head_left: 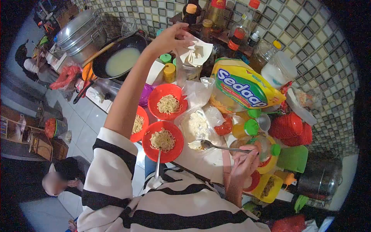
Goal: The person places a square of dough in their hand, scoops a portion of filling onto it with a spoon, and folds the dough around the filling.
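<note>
My left hand [172, 40] reaches to the back of the counter, fingers apart, with the fingertips right at the edge of white folded paper [200, 54] lying on top of a clear jar [189, 72]. In my right hand [244, 164] is a metal spoon [230, 149], its bowl over the near edge of a clear plastic tub. A pale, crumbly food [195, 125] fills that tub. To its left stand red bowls of noodles [162, 141], the nearest with another spoon [157, 164] leaning out of it.
A dark wok of cloudy liquid [123, 62] sits at the back left, near a large metal steamer [82, 31]. Sauce bottles [236, 38] line the tiled wall. A yellow Sedaap pack [245, 85], stacked red bowls [288, 127] and green-capped bottles [250, 127] crowd the right. People are at left.
</note>
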